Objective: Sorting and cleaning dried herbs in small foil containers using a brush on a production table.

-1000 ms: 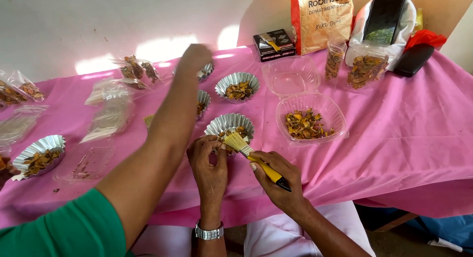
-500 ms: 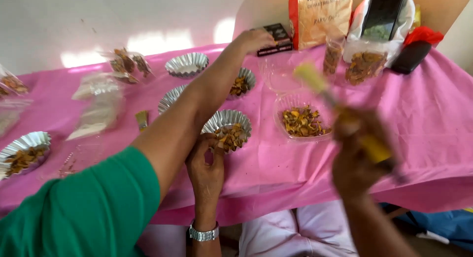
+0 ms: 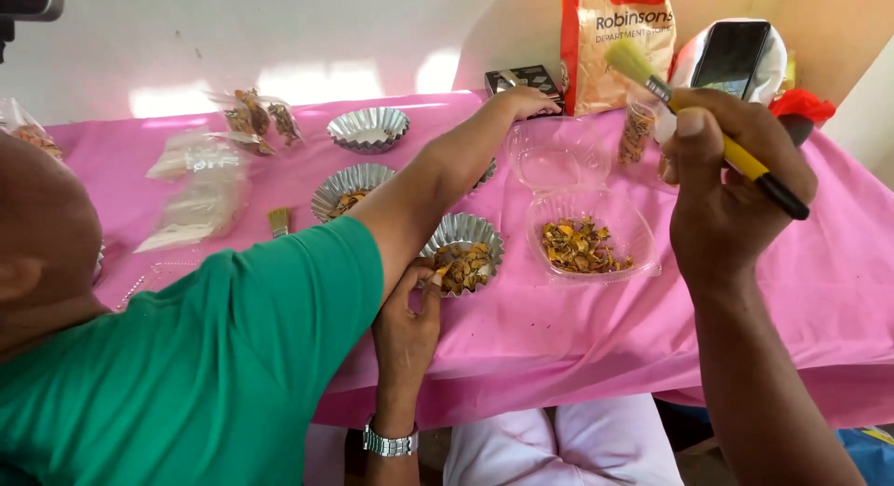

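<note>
My left hand (image 3: 407,326), with a metal watch on its wrist, pinches the near rim of a fluted foil cup (image 3: 468,236) filled with brown and yellow dried pieces. My right hand (image 3: 731,183) is raised above the table's right side and grips a yellow-handled brush (image 3: 745,160), bristles pointing up and left. Just right of the foil cup lies an open clear plastic container (image 3: 643,253) holding more dried pieces. A person in a green shirt leans in from the left, and their arm (image 3: 424,183) crosses over my left hand toward the far edge.
A pink cloth (image 3: 819,290) covers the table. Two more foil cups (image 3: 369,129) (image 3: 346,182) sit behind. Clear bags (image 3: 200,188) lie at the left. An orange and white paper bag (image 3: 619,39), a black box (image 3: 521,78) and a phone (image 3: 731,58) stand at the back.
My right hand lifted the brush off the foil cup, up and to the right. The other person's arm reached further right along the back. My left hand stayed at the cup.
</note>
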